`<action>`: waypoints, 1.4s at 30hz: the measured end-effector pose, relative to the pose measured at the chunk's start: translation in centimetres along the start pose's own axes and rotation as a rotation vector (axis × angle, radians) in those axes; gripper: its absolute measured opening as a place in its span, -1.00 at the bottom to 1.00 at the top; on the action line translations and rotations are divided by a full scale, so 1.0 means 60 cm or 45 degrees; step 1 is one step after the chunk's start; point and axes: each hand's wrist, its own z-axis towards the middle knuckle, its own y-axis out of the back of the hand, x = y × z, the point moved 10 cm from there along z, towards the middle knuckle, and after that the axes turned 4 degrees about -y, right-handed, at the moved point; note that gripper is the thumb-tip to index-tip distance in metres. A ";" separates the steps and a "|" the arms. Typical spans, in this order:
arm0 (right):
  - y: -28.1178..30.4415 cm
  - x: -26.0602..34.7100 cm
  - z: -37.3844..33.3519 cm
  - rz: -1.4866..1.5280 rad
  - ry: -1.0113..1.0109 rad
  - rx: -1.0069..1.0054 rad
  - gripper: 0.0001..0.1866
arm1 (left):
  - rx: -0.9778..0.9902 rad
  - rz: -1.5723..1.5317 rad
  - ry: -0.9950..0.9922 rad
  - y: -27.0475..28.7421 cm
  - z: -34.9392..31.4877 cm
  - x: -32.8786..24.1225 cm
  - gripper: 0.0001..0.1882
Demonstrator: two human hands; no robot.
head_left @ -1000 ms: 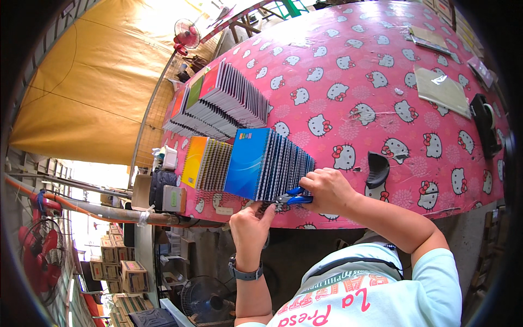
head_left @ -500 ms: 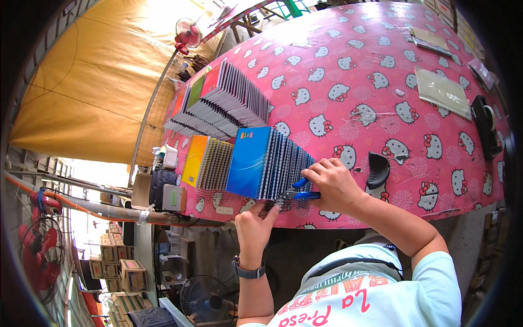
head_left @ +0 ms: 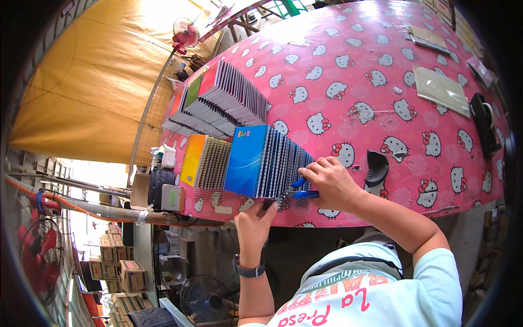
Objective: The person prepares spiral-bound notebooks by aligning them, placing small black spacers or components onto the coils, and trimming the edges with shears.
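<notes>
We see the right hand (head_left: pixel 329 182) part-curled around pliers with blue-coated handles and a metal nose (head_left: pixel 306 194); the handles stand spread, probably to leave the nose free to part. The tool points leftward at the near lower edge of the blue-covered, wire-bound notebooks (head_left: pixel 245 161), likely so it meets the coil ends there. The left hand (head_left: pixel 253 223) has thumb and fingers drawn close just beside the nose; what they pinch, we cannot tell. We take the blue stack's fanned spines, facing right on the pink patterned table (head_left: pixel 389 122), as laid for easy reach, with yellow-covered spiral notebooks (head_left: pixel 195 161) standing just left.
</notes>
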 end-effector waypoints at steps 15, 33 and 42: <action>-0.018 -0.008 -0.005 0.034 -0.014 0.057 -0.61 | 0.083 -0.010 0.125 -0.023 -0.003 0.023 -0.70; -0.082 -0.024 -0.022 0.101 -0.142 0.418 -0.65 | 0.122 -0.051 0.171 -0.052 -0.001 0.040 -0.73; -0.038 -0.028 -0.021 0.017 -0.043 0.107 -0.63 | 0.107 -0.388 0.303 -0.071 -0.008 0.096 -0.74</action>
